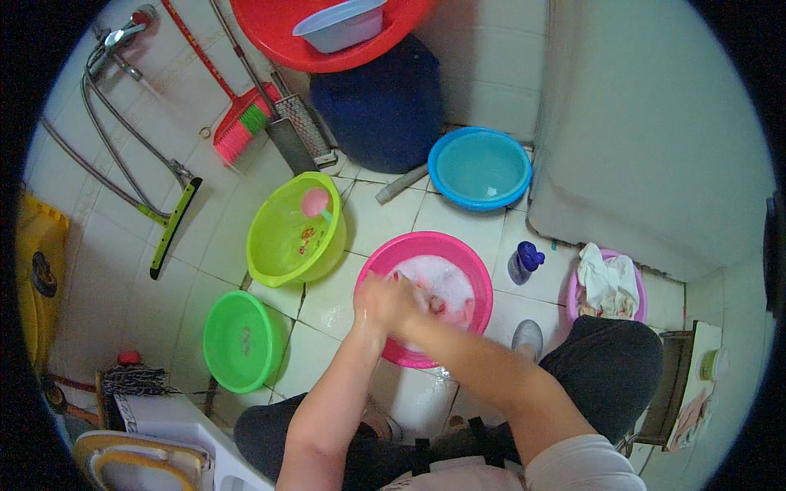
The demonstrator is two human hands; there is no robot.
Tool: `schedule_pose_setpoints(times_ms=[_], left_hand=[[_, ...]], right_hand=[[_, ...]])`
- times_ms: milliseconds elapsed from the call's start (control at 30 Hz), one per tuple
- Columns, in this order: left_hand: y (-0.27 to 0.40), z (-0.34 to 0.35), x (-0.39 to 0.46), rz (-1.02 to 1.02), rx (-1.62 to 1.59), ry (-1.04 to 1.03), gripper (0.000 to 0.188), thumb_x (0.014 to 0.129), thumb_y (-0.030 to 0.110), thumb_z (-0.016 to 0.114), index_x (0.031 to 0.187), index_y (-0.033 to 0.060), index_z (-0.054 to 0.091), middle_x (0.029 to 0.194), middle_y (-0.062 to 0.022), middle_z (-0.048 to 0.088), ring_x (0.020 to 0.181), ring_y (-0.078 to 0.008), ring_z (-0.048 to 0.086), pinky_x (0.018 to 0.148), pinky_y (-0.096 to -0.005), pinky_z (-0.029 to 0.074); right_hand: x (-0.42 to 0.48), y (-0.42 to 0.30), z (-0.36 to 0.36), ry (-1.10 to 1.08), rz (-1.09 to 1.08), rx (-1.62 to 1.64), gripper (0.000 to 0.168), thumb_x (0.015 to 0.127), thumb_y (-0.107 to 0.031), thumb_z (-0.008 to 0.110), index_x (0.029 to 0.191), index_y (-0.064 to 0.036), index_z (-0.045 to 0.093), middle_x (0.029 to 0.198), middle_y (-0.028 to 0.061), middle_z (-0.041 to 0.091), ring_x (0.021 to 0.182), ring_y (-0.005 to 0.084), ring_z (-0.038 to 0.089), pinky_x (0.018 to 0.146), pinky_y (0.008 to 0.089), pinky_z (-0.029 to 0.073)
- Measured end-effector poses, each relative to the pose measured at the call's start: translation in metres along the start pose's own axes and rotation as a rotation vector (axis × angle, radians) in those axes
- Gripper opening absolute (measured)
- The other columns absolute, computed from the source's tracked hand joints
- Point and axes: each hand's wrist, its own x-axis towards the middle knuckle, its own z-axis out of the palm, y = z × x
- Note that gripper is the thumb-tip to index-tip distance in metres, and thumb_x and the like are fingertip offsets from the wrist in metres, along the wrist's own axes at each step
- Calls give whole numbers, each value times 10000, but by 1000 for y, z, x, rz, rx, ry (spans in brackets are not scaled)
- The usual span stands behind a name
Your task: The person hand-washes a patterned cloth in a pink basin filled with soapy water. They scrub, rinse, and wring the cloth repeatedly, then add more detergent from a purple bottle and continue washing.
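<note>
A pink plastic basin (485, 301) stands on the tiled floor before me, holding foamy water and a wet cloth (463, 316) with pink and red patches. My left hand (373, 301) and my right hand (402, 310) are pressed together over the basin's left side. Both look closed on part of the cloth, a bit of which shows past the fingers. Blur and overlap hide most of the fingers and how much cloth they grip.
Around it stand a yellow-green basin (264, 245) with a pink ladle (314, 201), a green basin (215, 344), a blue basin of water (479, 169), a purple bottle (523, 262) and a lilac tub (642, 294) with white cloth. A squeegee (175, 230) leans left; a toilet (159, 423) is lower left.
</note>
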Motion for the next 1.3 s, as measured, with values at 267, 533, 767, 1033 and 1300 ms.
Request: schedule_pose_setpoints(times_ms=[267, 533, 767, 1033, 1300], left_hand=[[41, -40, 8, -12, -22, -481, 325, 954, 328, 387, 1026, 87, 593, 976, -94, 645, 885, -261, 623, 767, -423, 516], [1, 75, -24, -182, -9, 226, 328, 937, 338, 420, 1057, 71, 571, 980, -108, 641, 915, -288, 609, 838, -446, 491], [-11, -12, -2, 55, 19, 52, 422, 933, 373, 417, 1123, 21, 552, 1089, -146, 624, 986, -321, 597, 914, -469, 455], [31, 34, -24, -76, 17, 193, 547, 961, 474, 319, 1204, 24, 512, 1193, -166, 574, 1109, -318, 541, 993, -489, 388], [8, 33, -17, 288, 202, 293, 600, 988, 453, 316, 1318, -37, 422, 1233, -128, 562, 1099, -229, 548, 990, -351, 383]], right_hand=[[-14, -42, -1, 386, -112, 472, 320, 906, -298, 485, 738, -42, 576, 794, 177, 612, 719, 389, 592, 625, 517, 447], [15, 64, 2, 292, 446, 394, 202, 801, -260, 568, 780, -66, 618, 807, 149, 634, 767, 361, 614, 655, 454, 487], [-4, 53, 31, 238, 41, 199, 249, 816, -289, 562, 785, -53, 632, 797, 196, 641, 840, 335, 637, 677, 437, 507], [1, 83, -7, 456, 278, 238, 449, 836, -441, 598, 1022, -33, 568, 981, 185, 547, 979, 371, 515, 845, 453, 438], [10, 107, 45, 127, 69, 929, 687, 813, -84, 596, 1425, -73, 283, 1274, 231, 500, 1133, 329, 523, 957, 387, 419]])
